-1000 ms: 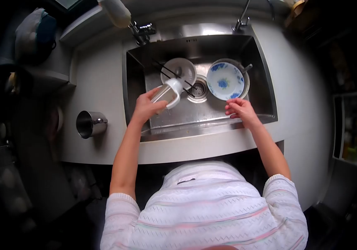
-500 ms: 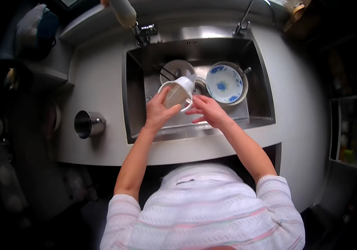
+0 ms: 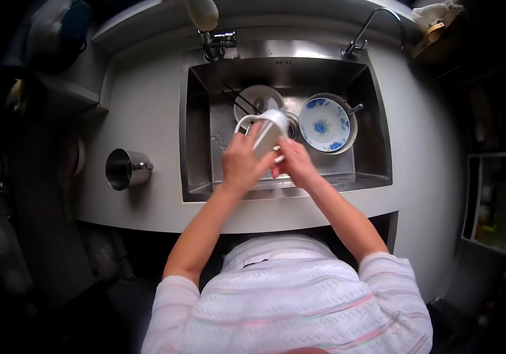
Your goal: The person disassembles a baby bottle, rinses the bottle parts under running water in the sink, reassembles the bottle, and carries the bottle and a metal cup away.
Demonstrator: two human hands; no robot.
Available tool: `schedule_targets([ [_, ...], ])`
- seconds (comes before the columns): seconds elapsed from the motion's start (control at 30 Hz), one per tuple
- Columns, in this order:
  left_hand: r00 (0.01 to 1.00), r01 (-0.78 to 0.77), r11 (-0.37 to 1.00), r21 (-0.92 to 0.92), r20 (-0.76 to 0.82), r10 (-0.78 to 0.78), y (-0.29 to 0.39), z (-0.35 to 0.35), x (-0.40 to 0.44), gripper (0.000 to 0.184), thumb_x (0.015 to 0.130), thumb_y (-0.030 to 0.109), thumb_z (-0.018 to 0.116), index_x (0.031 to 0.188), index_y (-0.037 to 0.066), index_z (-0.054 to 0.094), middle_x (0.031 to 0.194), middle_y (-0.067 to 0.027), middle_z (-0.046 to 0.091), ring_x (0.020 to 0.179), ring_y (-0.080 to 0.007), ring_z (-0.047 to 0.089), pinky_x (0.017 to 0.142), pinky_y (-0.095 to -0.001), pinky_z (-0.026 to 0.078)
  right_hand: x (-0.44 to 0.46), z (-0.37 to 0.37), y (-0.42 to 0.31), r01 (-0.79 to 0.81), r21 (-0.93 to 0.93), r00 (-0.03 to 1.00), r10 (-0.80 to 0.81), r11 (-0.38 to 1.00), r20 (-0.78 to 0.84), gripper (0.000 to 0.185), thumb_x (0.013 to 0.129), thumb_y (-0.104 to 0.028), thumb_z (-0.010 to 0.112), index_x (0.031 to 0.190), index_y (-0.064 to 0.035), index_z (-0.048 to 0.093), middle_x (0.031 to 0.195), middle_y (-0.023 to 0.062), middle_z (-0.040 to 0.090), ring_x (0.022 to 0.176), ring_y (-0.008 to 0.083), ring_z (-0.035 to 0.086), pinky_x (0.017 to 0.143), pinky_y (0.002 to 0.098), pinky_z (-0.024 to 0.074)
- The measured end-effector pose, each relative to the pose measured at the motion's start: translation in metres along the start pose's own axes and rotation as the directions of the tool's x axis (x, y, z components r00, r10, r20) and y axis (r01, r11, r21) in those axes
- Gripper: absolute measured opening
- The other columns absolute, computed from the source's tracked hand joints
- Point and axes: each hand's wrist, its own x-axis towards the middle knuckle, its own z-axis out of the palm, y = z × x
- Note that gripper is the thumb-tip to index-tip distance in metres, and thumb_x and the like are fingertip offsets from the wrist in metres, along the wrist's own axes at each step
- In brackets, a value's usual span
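A white handled cup [image 3: 269, 135] is tilted over the near middle of the sink. My left hand [image 3: 242, 162] is closed round its left side, below a white loop like a handle. My right hand [image 3: 295, 164] closes on the cup's lower right side, where a bit of white shows between the fingers. Just beyond lies a pale bowl [image 3: 273, 97] with two dark chopsticks [image 3: 235, 100] in it. Right of the drain, a white bowl with blue flowers [image 3: 322, 138] rests in a larger round vessel [image 3: 352, 131], whose spoon-like handle sticks out.
The steel sink [image 3: 223, 174] has walls on all sides. A steel mug [image 3: 138, 169] lies or stands on the left counter [image 3: 141, 118]. At the back are a faucet [image 3: 214, 47] on the left and a thin curved tap [image 3: 359, 41] on the right.
The cup has turned in my hands, so its loop now shows at the left. My right hand has closed in against the cup. The whole view has shifted slightly.
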Motion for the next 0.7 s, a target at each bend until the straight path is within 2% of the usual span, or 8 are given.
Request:
schedule_targets([
  [0.1,0.994,0.108,0.989,-0.104,0.023,-0.106,-0.014,-0.033,-0.01,0.066,0.067,0.03,0.074,0.125,0.005,0.055,0.098,-0.0191,0.061,0.087,-0.0316,0.064,0.077,-0.0381,0.052,0.002,0.041,-0.003,-0.104,0.006,0.988,0.103,0.995,0.114,0.046,0.095,-0.045,0.048,0.102,0.0003,0.048,0.069,0.0091,0.057,0.049,0.0153,0.058,0.046,0.0271,0.0509],
  [0.17,0.999,0.025,1.0,0.007,-0.039,-0.025,0.017,-0.031,-0.016,0.065,0.067,0.03,0.075,0.124,0.004,0.056,0.096,-0.0193,0.061,0.087,-0.0319,0.064,0.077,-0.0387,0.052,-0.017,0.033,-0.011,-0.038,-0.052,0.998,0.04,0.998,0.046,0.046,0.095,-0.044,0.046,0.106,0.0007,0.049,0.07,0.0104,0.058,0.049,0.0159,0.058,0.045,0.0263,0.0504],
  [0.27,0.986,0.085,0.988,0.131,0.132,-0.103,0.017,0.018,-0.001,0.062,0.066,0.022,0.078,0.121,0.003,0.057,0.092,-0.0159,0.06,0.084,-0.0295,0.064,0.073,-0.0388,0.052,-0.007,-0.012,0.012,-0.074,0.06,0.996,0.076,0.995,-0.042,0.043,0.097,-0.042,0.044,0.107,-0.001,0.05,0.071,0.0104,0.06,0.047,0.0152,0.057,0.042,0.0255,0.0484],
  [0.3,0.995,0.074,0.994,0.086,0.067,-0.08,0.016,0.012,0.002,0.063,0.066,0.022,0.078,0.122,0.002,0.056,0.093,-0.0163,0.06,0.084,-0.0291,0.064,0.073,-0.0389,0.052,-0.004,0.006,0.02,-0.096,0.053,0.986,0.102,0.994,-0.13,0.041,0.097,-0.041,0.044,0.105,-0.0012,0.051,0.07,0.0099,0.06,0.047,0.0151,0.057,0.041,0.0256,0.0483],
  [0.4,0.996,0.064,0.998,-0.001,-0.067,-0.063,0.016,-0.041,-0.024,0.066,0.067,0.021,0.078,0.124,-0.002,0.054,0.095,-0.0175,0.061,0.083,-0.0277,0.064,0.073,-0.039,0.051,-0.01,0.035,0.006,-0.049,-0.015,0.998,0.048,0.999,-0.036,0.039,0.098,-0.04,0.042,0.102,-0.0018,0.051,0.07,0.01,0.059,0.045,0.0148,0.055,0.04,0.0249,0.0474],
  [0.5,0.982,0.137,0.99,0.044,0.126,-0.142,0.009,0.01,0.0,0.063,0.069,0.024,0.077,0.124,0.002,0.055,0.095,-0.0176,0.059,0.084,-0.0307,0.064,0.073,-0.0371,0.052,0.003,-0.002,0.001,-0.016,0.02,1.0,0.016,1.0,-0.005,0.04,0.099,-0.04,0.041,0.102,-0.0009,0.05,0.075,0.0104,0.058,0.046,0.0143,0.056,0.039,0.0227,0.0461],
  [0.6,0.99,-0.051,0.986,-0.162,-0.138,0.029,0.005,-0.024,-0.021,0.066,0.069,0.025,0.076,0.126,0.002,0.053,0.096,-0.0186,0.059,0.086,-0.0314,0.063,0.072,-0.0384,0.051,-0.023,0.052,-0.015,0.076,0.001,0.995,-0.075,0.997,-0.061,0.037,0.099,-0.037,0.04,0.102,-0.0012,0.048,0.069,0.0082,0.056,0.045,0.0137,0.054,0.038,0.0222,0.0448],
  [0.7,0.995,0.086,0.993,-0.084,-0.041,-0.09,-0.007,0.001,-0.006,0.067,0.069,0.023,0.077,0.127,0.003,0.052,0.098,-0.0182,0.059,0.086,-0.0316,0.063,0.075,-0.0386,0.051,0.01,0.023,-0.009,-0.037,-0.01,0.999,0.037,0.999,0.015,0.036,0.1,-0.036,0.04,0.103,-0.0017,0.046,0.066,0.007,0.055,0.044,0.0133,0.052,0.038,0.0228,0.0442],
])
